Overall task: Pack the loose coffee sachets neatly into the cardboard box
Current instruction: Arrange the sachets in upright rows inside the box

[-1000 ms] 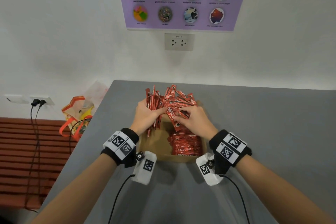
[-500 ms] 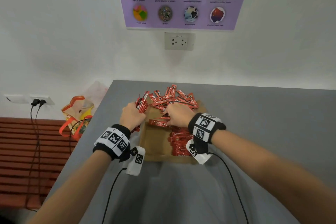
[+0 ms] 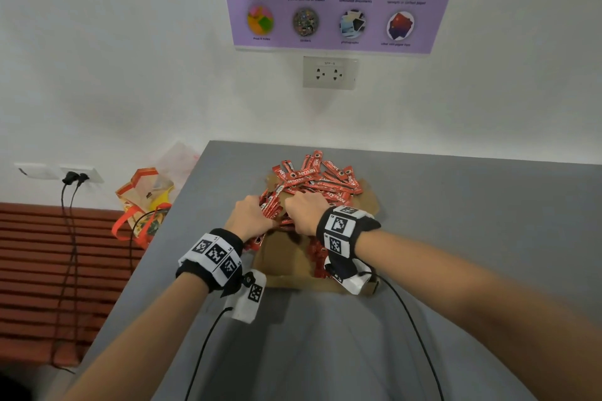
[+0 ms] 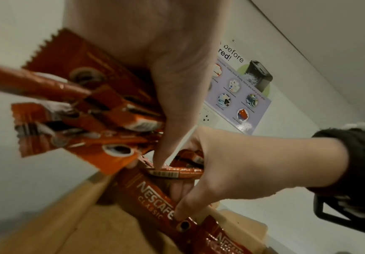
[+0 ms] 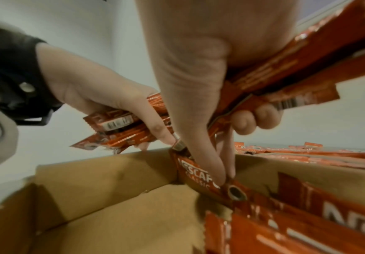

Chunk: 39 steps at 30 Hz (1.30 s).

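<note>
A low open cardboard box (image 3: 280,259) lies on the grey table. Red coffee sachets (image 3: 317,257) lie stacked along its right side, and a loose pile of sachets (image 3: 321,179) covers its far flap. My left hand (image 3: 260,213) grips a bundle of sachets (image 4: 79,111) over the box's far left corner. Right beside it, my right hand (image 3: 301,208) holds more sachets (image 5: 286,68) in its curled fingers. Its thumb and fingertips also pinch one sachet (image 5: 199,175) that stands tilted against the box's far wall (image 5: 112,171).
The grey table (image 3: 456,238) meets the wall behind the pile. An orange and yellow bag (image 3: 146,202) sits off the table's left edge, above a brown slatted bench (image 3: 39,270). Cables run from both wrist cameras back over the near table.
Both hands have drawn together at the box's far left corner. The right hand crossed leftward from the box's right half. The left hand's fanned sachets are now gathered into a tighter bundle.
</note>
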Each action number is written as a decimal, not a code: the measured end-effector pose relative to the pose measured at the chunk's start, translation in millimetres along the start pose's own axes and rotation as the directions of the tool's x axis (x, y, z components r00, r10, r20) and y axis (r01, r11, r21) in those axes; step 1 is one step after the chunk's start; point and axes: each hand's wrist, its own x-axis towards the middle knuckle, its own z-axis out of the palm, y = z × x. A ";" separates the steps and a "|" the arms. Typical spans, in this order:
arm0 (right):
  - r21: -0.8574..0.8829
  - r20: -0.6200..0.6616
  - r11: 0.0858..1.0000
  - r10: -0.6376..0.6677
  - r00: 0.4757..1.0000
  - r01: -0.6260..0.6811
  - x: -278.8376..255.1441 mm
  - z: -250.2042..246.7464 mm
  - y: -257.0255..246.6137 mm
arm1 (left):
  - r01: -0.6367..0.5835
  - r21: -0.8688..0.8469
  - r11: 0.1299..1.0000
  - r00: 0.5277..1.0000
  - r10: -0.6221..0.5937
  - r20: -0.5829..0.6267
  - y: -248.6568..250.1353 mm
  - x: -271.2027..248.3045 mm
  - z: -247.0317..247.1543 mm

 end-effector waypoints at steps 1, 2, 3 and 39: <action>0.001 -0.005 1.000 0.005 1.000 -0.005 0.1 1.3 -0.6 | 0.001 0.006 1.000 1.000 -0.001 0.000 -0.3 -0.1 0.8; 0.004 -0.012 1.000 0.011 1.000 -0.011 -0.2 2.7 -1.4 | 0.005 0.008 1.000 1.000 -0.004 -0.005 -0.8 -0.6 1.8; 0.009 -0.020 1.000 0.018 1.000 -0.018 -0.4 3.9 -1.9 | 0.009 0.007 1.000 1.000 -0.009 -0.015 -1.4 -0.7 2.8; 0.112 0.195 0.986 -0.145 0.970 0.125 -24.4 15.7 25.3 | 0.098 0.198 0.975 0.995 -0.097 -0.015 3.4 4.4 8.5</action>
